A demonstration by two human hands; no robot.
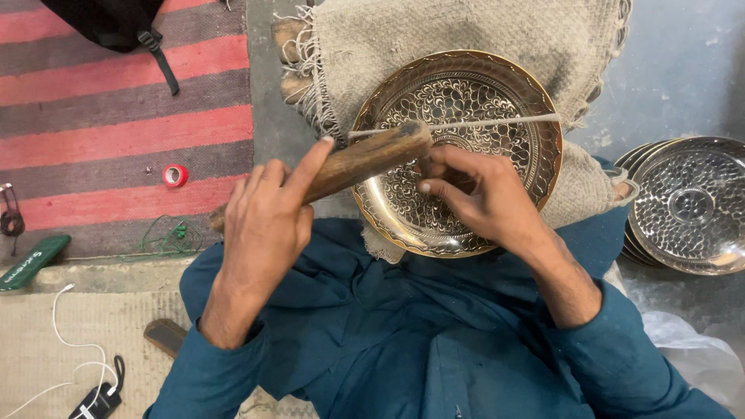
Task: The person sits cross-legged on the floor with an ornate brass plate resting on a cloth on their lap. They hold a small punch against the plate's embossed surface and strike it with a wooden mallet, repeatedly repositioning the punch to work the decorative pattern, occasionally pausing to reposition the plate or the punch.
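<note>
Fingers of the left hand [264,225] wrap tightly around a wooden mallet [365,159], while the right hand [473,194] pinches a hidden tool against the engraved brass plate [466,101] resting on burlap cloth [458,31].

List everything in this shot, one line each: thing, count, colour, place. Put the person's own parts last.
engraved plate: one, brass gold, centre, lying on the burlap
burlap cloth: one, beige, top centre under the plate
wooden mallet: one, brown, over the plate's left edge
thin tool: one, pale, lying across the plate
stacked plates: several, silver, right edge
striped rug: one, red and grey, upper left
tape roll: one, red, on the rug
black bag: one, top left
green case: one, left edge
white cable: one, lower left
left hand: grips the mallet
right hand: fingers on the plate by the thin tool
teal sleeves: bottom
</note>
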